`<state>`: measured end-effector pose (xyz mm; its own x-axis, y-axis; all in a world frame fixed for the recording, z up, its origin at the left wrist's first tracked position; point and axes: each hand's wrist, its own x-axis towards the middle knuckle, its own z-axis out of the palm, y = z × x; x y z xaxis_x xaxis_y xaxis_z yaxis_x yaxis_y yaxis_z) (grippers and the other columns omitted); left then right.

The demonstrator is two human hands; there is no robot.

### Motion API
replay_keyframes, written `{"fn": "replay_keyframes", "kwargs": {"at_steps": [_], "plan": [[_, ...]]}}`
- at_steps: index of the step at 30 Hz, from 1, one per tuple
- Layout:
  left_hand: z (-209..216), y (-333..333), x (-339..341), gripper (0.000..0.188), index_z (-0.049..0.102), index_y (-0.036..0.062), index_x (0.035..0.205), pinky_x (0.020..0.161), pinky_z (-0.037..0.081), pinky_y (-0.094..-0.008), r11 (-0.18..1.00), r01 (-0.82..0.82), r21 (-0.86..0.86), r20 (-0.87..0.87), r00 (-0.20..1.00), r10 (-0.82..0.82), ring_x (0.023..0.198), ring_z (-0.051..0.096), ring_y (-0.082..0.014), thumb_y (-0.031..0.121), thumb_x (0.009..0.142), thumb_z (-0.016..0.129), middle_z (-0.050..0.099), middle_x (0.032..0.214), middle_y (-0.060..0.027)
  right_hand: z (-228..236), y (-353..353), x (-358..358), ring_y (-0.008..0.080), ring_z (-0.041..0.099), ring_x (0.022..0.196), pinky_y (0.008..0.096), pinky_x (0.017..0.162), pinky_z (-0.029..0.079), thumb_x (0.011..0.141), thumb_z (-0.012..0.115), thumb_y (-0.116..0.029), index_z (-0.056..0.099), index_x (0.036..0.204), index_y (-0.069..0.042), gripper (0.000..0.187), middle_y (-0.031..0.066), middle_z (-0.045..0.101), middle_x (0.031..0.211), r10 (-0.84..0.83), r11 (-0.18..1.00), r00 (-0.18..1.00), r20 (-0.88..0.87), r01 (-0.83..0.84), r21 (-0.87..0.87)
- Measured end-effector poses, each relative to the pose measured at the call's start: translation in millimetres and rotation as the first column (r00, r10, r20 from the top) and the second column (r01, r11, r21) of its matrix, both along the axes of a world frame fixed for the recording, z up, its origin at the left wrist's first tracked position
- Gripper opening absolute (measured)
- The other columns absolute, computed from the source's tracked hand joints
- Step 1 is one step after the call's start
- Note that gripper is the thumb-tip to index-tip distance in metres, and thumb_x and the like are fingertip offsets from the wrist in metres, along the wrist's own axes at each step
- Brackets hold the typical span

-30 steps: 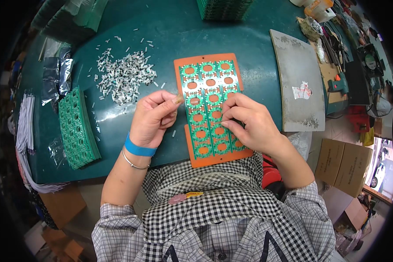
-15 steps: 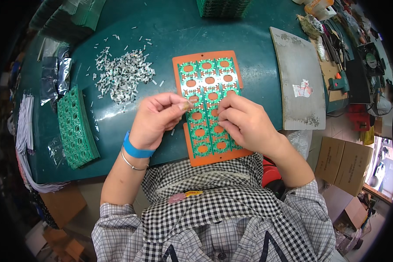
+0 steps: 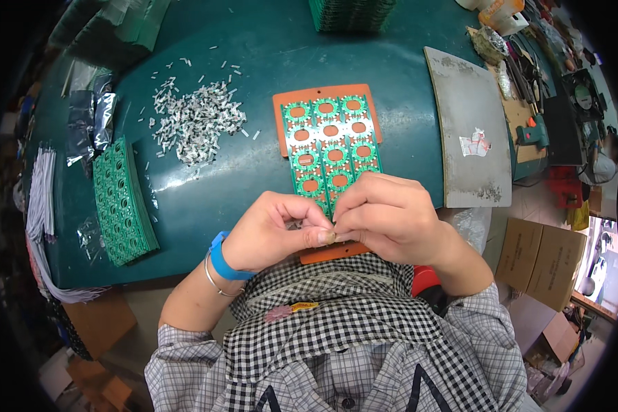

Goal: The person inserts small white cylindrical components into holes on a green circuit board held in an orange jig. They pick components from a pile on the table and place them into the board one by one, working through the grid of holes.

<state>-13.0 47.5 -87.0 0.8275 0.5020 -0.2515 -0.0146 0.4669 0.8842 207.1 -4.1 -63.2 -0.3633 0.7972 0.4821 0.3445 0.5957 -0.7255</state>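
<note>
A green circuit board panel (image 3: pixel 318 168) with rows of oval cut-outs lies on an orange plate (image 3: pixel 279 103) in front of me. Over its near end, my left hand (image 3: pixel 281 223) and my right hand (image 3: pixel 395 216) meet with their fingertips together. Thumb and index finger of the left hand are pinched. The right fingers are closed too, bent down beside the left thumb. Whatever is between the fingertips is too small or hidden to make out. Both hands cover the panel's nearest rows. Left of the panel lies a heap of small, pale, strip-shaped parts (image 3: pixel 199 123).
A stack of green panels (image 3: pixel 120 199) stands at left, beside silvery bags (image 3: pixel 91 120) and a bundle of white wires (image 3: pixel 41 196). More stacked panels (image 3: pixel 350 14) are at the far edge. A grey board (image 3: pixel 470 103) lies at right, with tools (image 3: pixel 529 86) beyond it.
Both hands have moved nearer to me, from the panel's middle rows to its near end. They were apart and now touch at the fingertips.
</note>
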Motion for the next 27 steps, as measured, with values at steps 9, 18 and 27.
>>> {"fn": "replay_keyframes", "kwargs": {"at_steps": [9, 18, 27], "plan": [[11, 42, 17, 0.01, 0.075, 0.0045, 0.092, 0.059, 0.052, -0.0285, 0.529, 0.07, 0.846, -0.351, 0.82, 0.452, 0.064, 0.067, -0.014, 0.006, 0.082, 0.073, 0.07, 0.076, -0.0085, -3, 19, 24, 0.0316, 0.057, 0.096, 0.0394, 0.085, 0.047, 0.084, 0.065, -0.002, 0.049, 0.085, -0.003, 0.016, 0.0116, 0.055, 0.099, -0.162, 0.939, 0.948, 0.274, 0.233, -0.253], [-8, 49, 24, 0.008, 0.067, 0.0067, 0.09, 0.057, 0.052, -0.0381, 0.185, 0.244, 0.952, -0.302, 0.848, 0.436, 0.068, 0.068, -0.0291, 0.012, 0.085, 0.071, 0.069, 0.077, -0.0108, -20, 26, 19, 0.031, 0.056, 0.099, 0.0421, 0.08, 0.048, 0.085, 0.065, -0.006, 0.052, 0.087, -0.001, 0.013, 0.0107, 0.054, 0.098, -0.227, 0.93, 0.875, 0.428, 0.325, -0.17], [-12, 41, 18, 0.009, 0.058, 0.0073, 0.103, 0.055, 0.05, -0.0364, 0.504, -0.048, 0.862, -0.213, 0.869, 0.446, 0.065, 0.068, -0.026, 0.009, 0.094, 0.059, 0.069, 0.079, -0.0138, -22, 26, 16, 0.0318, 0.057, 0.096, 0.0405, 0.08, 0.047, 0.081, 0.067, -0.001, 0.051, 0.085, -0.002, 0.017, 0.0106, 0.056, 0.1, -0.268, 0.918, 0.866, 0.423, 0.363, -0.161]]}}
